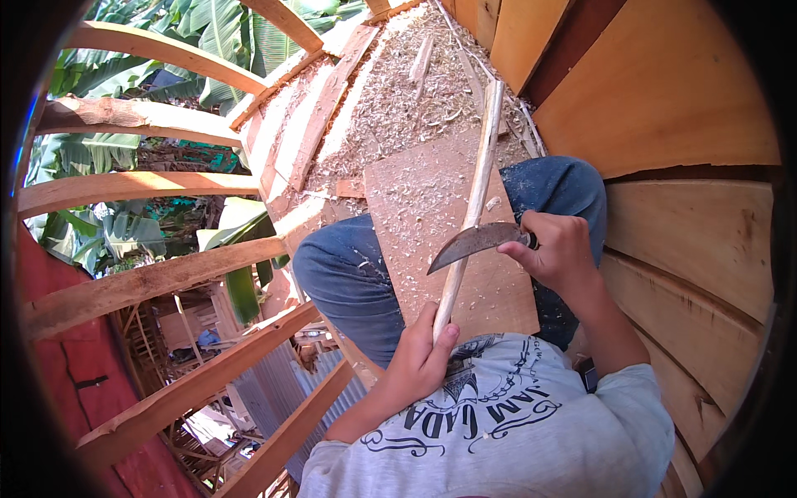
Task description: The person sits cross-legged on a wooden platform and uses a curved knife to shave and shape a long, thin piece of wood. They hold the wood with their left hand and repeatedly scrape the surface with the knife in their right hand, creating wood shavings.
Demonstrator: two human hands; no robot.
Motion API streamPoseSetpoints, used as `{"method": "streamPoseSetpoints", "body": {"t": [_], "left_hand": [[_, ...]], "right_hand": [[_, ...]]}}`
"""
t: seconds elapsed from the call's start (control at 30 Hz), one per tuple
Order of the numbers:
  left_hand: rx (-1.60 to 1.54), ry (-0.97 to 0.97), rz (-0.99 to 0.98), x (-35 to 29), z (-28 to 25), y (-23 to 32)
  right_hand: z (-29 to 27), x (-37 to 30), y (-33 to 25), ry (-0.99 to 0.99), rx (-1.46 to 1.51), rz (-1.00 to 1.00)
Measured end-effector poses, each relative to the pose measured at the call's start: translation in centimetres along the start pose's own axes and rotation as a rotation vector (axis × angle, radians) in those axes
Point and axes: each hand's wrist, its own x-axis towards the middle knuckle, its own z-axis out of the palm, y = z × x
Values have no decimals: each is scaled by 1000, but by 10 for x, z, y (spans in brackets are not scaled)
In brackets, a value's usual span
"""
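Observation:
A pale whittled stick (479,187) slants up and away from my body, its near end held in my left hand (422,355), fingers wrapped round it. My right hand (558,249) grips the dark handle of a knife with a broad curved blade (469,244). That blade lies across the stick, a little above my left hand, its tip pointing left. Under the stick, a flat wooden board (415,207) rests across my lap between my knees, with shavings scattered over it.
Wood shavings (398,91) cover the plank floor ahead, along with loose wooden strips (332,108). Plank walling (681,224) rises close on my right. On my left runs a railing of wooden slats (149,278), with banana leaves (220,37) and corrugated metal sheets (274,398) beyond.

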Motion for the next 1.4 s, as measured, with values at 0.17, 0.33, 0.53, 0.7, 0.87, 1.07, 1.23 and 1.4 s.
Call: {"method": "streamPoseSetpoints", "body": {"t": [0.17, 0.33, 0.53, 0.7, 0.87, 1.07, 1.23, 1.4], "left_hand": [[7, 112, 257, 0, 2, -10], [-66, 60, 65, -1, -1, -7], [-58, 42, 98, -3, -2, -8], [-11, 83, 246, 2, -1, -14], [-102, -17, 73, 4, -6, -22], [-72, 5, 88, 4, -11, -18], [-87, 9, 124, 3, -14, -20], [-121, -3, 61, 6, -17, -22]], "right_hand": [[5, -3, -20, -85, 20, -97], [20, -2, -9, -49, 112, 66], [15, 2, -8, -62, 91, 4], [17, -5, -21, -181, 61, -199], [18, 1, 4, -99, 60, 27], [18, 7, -1, -91, 134, -10], [25, -6, -22, -221, 94, -100], [29, 14, 1, -27, 74, 63]]}}
